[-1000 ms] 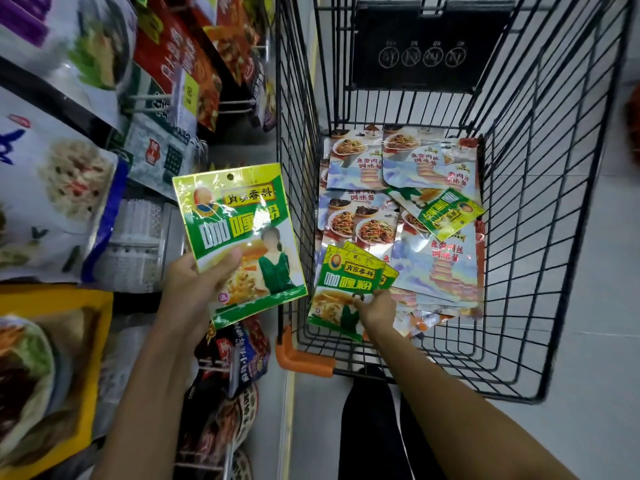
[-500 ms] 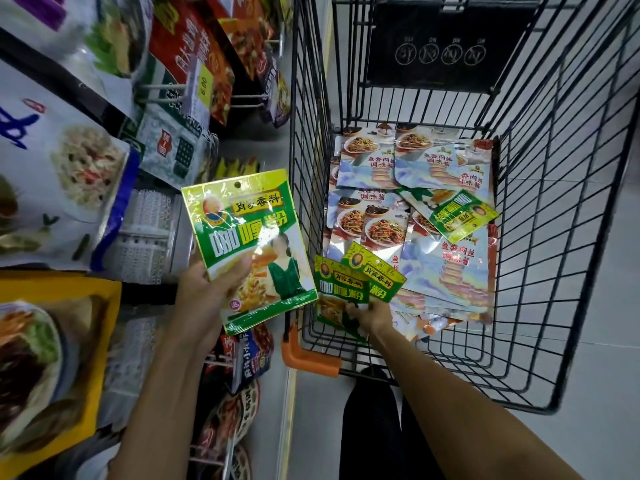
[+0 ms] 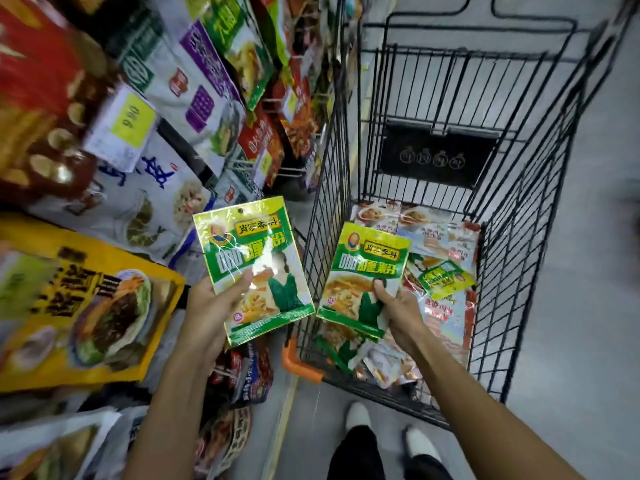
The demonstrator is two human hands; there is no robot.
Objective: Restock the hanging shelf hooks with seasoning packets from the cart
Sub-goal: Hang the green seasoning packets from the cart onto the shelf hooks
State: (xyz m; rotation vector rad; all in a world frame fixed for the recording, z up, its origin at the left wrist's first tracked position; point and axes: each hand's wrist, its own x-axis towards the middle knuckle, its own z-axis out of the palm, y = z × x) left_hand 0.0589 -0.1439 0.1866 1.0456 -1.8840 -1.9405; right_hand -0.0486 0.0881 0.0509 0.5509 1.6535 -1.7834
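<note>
My left hand (image 3: 211, 306) grips a green and yellow seasoning packet (image 3: 252, 268) upright, thumb on its front, just left of the black wire cart (image 3: 325, 216). My right hand (image 3: 398, 306) holds a second green and yellow packet (image 3: 363, 271) by its lower right corner, lifted above the cart's near end. Below it, more packets (image 3: 446, 244) lie flat on the cart floor, several pale blue ones and another green one (image 3: 443, 278). The hanging shelf hooks (image 3: 277, 171) with their packets run along the left.
Large hanging bags crowd the left: a yellow one (image 3: 79, 306), a white and blue one (image 3: 145, 202), red ones (image 3: 263, 143) further back. A price tag (image 3: 128, 126) sticks out. The cart's orange corner bumper (image 3: 298, 362) is near my feet (image 3: 356, 417). Grey floor lies to the right.
My right hand has lifted a green packet up out of the cart, now beside the one in my left hand. The view has tilted up toward the shelf.
</note>
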